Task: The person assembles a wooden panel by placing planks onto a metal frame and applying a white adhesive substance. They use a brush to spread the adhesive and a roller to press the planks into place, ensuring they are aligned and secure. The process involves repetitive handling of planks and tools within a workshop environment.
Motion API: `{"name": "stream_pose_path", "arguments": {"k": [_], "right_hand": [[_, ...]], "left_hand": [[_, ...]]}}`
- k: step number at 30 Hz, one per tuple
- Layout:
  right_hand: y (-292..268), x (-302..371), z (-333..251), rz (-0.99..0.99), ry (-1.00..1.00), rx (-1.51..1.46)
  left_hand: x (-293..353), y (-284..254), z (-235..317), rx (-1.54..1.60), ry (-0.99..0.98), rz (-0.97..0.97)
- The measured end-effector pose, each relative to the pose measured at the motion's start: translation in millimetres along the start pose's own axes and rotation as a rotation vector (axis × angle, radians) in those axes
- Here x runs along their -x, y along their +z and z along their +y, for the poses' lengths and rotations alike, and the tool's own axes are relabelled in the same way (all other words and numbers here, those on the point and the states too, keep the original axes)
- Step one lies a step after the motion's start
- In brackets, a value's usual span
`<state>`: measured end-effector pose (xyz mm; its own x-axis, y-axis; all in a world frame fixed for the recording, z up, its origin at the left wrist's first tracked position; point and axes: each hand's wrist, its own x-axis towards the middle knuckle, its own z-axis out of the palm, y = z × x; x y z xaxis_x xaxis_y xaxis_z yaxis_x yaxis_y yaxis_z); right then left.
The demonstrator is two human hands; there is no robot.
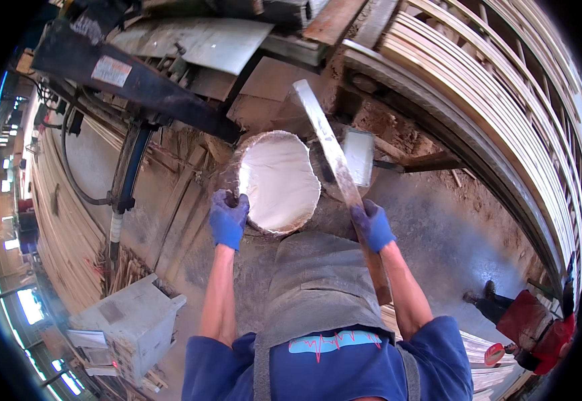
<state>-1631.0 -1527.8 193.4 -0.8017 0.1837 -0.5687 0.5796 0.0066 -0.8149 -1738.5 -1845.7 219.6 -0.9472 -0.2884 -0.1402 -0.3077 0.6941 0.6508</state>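
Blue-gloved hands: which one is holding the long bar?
The right hand grips the long bar; the left hand holds the round container by its rim.

The round white-lined container is placed before the grey cloth apron, its left edge held by the blue-gloved left hand. To its right, the long white-and-brown bar is held aslant in the blue-gloved right hand. At lower left, the grey boxy metal machine is set; beyond it, pale wooden strips are laid. At upper right, pale wooden slats are stacked.
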Motion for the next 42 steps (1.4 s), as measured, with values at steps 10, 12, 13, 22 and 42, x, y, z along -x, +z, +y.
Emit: {"name": "stream_pose_path", "arguments": {"k": [10,12,13,22,42], "right_hand": [[51,74,6,-0.148,0.421,0.471],[65,63,12,-0.255,0.504,0.425],[72,52,21,-0.308,0.546,0.343],[181,-106,59,-0.496,0.628,-0.079],[-99,-122,9,0.264,-0.085,1.012]], "left_hand": [[-91,96,-186,-0.081,-0.171,-0.244],[-106,111,-213,0.033,-0.166,-0.295],[-111,120,-226,0.09,-0.166,-0.319],[-195,182,-288,-0.086,-0.138,-0.373],[-148,177,-396,0.685,-0.435,-0.166]]}}
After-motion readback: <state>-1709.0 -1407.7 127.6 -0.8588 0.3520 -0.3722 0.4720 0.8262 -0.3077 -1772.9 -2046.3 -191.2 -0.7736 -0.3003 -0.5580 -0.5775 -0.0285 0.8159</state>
